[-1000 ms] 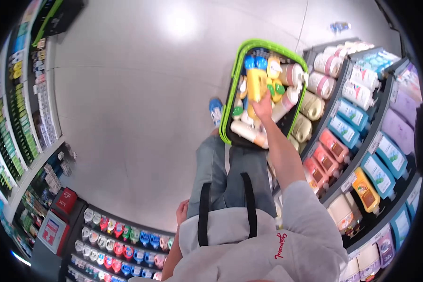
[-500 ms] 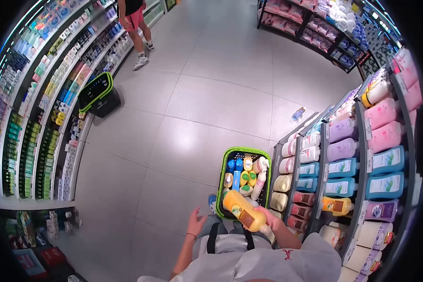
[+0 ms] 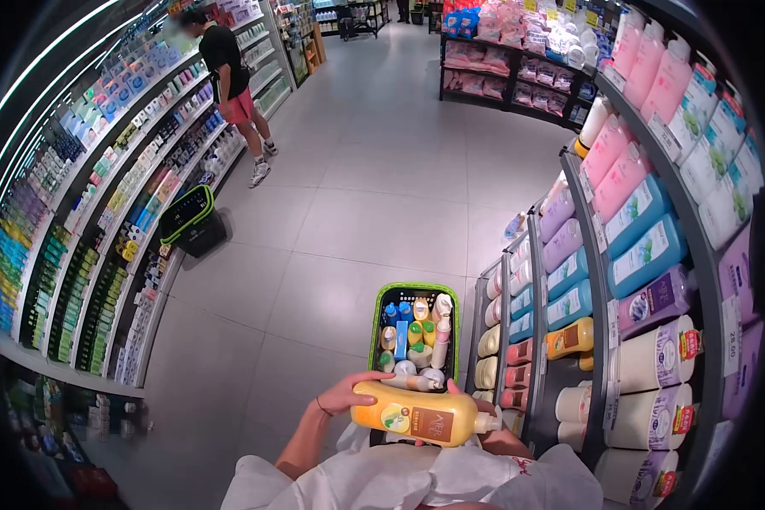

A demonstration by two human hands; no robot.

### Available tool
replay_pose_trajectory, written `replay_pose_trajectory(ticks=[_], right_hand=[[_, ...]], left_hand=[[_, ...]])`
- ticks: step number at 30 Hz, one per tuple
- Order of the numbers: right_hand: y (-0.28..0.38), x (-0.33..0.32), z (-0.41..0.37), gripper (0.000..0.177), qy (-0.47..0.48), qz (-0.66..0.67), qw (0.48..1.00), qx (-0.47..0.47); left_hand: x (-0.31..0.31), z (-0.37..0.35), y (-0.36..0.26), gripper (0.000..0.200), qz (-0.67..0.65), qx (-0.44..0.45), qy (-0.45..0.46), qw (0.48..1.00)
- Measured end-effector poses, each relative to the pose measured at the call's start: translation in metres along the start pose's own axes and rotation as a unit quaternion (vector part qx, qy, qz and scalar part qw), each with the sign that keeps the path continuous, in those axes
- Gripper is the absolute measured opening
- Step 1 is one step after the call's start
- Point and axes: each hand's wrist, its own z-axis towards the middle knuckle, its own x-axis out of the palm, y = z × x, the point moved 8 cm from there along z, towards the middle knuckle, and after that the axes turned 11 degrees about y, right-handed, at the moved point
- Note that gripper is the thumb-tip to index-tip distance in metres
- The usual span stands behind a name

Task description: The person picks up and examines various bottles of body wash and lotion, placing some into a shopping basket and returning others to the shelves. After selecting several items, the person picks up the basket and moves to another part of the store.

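Observation:
A large yellow-orange pump bottle (image 3: 421, 414) with a brown label lies sideways across both hands, in front of the body. Around its base end, at the left, my left hand (image 3: 348, 393) is closed. My right hand (image 3: 493, 429) grips the pump end, partly hidden behind the bottle. Just beyond them stands a black basket with a green rim (image 3: 416, 287), holding several bottles and a blue box (image 3: 401, 340).
Shelves of pink, blue and purple bottles (image 3: 650, 246) rise close on the right. Another basket (image 3: 197, 231) stands on the floor by the left shelves (image 3: 85, 212). A person (image 3: 229, 85) stands beyond it. Pink packages (image 3: 476, 55) fill a far rack.
My left hand has come to the bottle and taken hold of its base end. The bottle has turned to lie more level. The view has tilted up, showing more of the aisle and the person.

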Motion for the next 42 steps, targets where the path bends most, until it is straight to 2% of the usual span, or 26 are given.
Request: replay_pose_trajectory(ticks=[9, 13, 15, 16, 19, 22, 24, 26, 28, 30, 32, 34, 36, 37, 38, 40, 41, 42], right_hand=[[0.002, -0.018, -0.033, 0.078, 0.036, -0.011, 0.996, -0.082], [0.015, -0.014, -0.036, 0.080, 0.008, 0.001, 0.995, -0.099], [0.036, 0.046, -0.040, 0.082, 0.174, -0.146, 0.960, -0.166], [0.043, 0.058, -0.041, 0.081, 0.210, -0.181, 0.943, -0.186], [0.054, 0.034, -0.036, 0.079, 0.082, -0.260, 0.951, -0.149], [0.072, 0.024, -0.034, 0.076, -0.013, -0.357, 0.927, -0.118], [0.083, 0.026, -0.028, 0.075, -0.057, -0.385, 0.913, -0.122], [0.091, 0.035, -0.018, 0.074, -0.088, -0.343, 0.921, -0.160], [0.099, 0.027, -0.016, 0.078, -0.176, -0.387, 0.890, -0.162], [0.106, 0.034, -0.010, 0.080, -0.217, -0.385, 0.878, -0.183], [0.117, 0.051, -0.010, 0.079, -0.255, -0.443, 0.838, -0.190], [0.124, 0.061, -0.009, 0.075, -0.278, -0.460, 0.827, -0.167], [0.136, 0.086, -0.011, 0.069, -0.316, -0.616, 0.695, -0.193], [0.133, 0.078, -0.017, 0.068, -0.349, -0.611, 0.706, -0.085], [0.134, 0.076, -0.019, 0.068, -0.344, -0.611, 0.709, -0.078], [0.134, 0.080, -0.021, 0.069, -0.303, -0.567, 0.748, -0.164], [0.130, 0.076, -0.023, 0.075, -0.277, -0.528, 0.786, -0.161], [0.128, 0.066, -0.022, 0.075, -0.270, -0.529, 0.788, -0.163]], left_hand=[[0.071, -0.004, 0.009, 0.084, -0.076, 0.051, -0.049, 0.995], [0.081, -0.002, 0.007, 0.082, -0.056, 0.059, -0.010, 0.997], [0.083, 0.002, 0.011, 0.084, -0.013, 0.019, 0.025, 0.999], [0.081, 0.005, 0.009, 0.084, -0.014, 0.020, 0.027, 0.999], [0.077, 0.016, 0.008, 0.083, -0.011, 0.013, 0.027, 0.999], [0.068, 0.027, -0.012, 0.079, 0.065, 0.017, 0.033, 0.997], [0.063, 0.033, -0.015, 0.080, 0.070, 0.016, 0.052, 0.996], [0.051, 0.037, -0.016, 0.081, 0.056, 0.012, 0.042, 0.997], [0.045, 0.041, -0.021, 0.081, 0.056, 0.021, 0.052, 0.997], [0.036, 0.045, -0.027, 0.081, 0.057, 0.031, 0.061, 0.996], [0.033, 0.050, -0.030, 0.078, 0.058, 0.062, 0.071, 0.994], [0.031, 0.055, -0.039, 0.074, 0.054, 0.076, 0.062, 0.994], [0.025, 0.058, -0.045, 0.070, 0.143, 0.119, 0.030, 0.982], [0.029, 0.057, -0.054, 0.068, 0.152, 0.116, 0.011, 0.981], [0.032, 0.060, -0.058, 0.068, 0.147, 0.118, 0.004, 0.982], [0.038, 0.059, -0.061, 0.066, 0.195, 0.116, -0.029, 0.973], [0.045, 0.060, -0.064, 0.067, 0.206, 0.115, -0.032, 0.971], [0.048, 0.062, -0.064, 0.067, 0.211, 0.115, -0.039, 0.970]])
